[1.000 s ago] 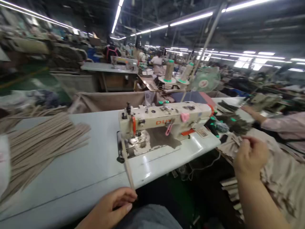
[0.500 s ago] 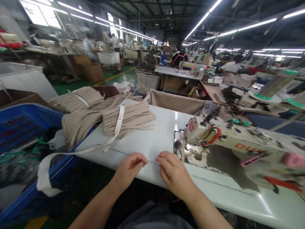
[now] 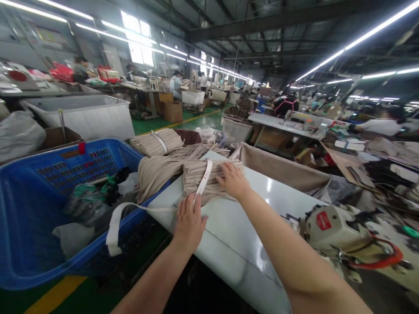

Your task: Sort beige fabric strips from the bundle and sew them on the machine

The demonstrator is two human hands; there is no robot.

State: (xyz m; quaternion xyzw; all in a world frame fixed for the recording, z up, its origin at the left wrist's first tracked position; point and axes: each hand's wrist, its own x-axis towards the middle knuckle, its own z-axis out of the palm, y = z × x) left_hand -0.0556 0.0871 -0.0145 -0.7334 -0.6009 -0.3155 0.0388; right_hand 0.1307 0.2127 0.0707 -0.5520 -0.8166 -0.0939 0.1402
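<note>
On our pale surface [image 3: 225,222], streaked with reflected light, we see a strip bundle [image 3: 195,174] at the left end, a white band [image 3: 205,178] wrapped across it, and a sewing machine [image 3: 330,229] at the right.

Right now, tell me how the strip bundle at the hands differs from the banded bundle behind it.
The near bundle lies on the white table, touched by the right hand; the far bundle lies beyond it, untouched. The near bundle's band shows red marks; the far bundle's band shows none. Both are beige strips with a white band.
</note>
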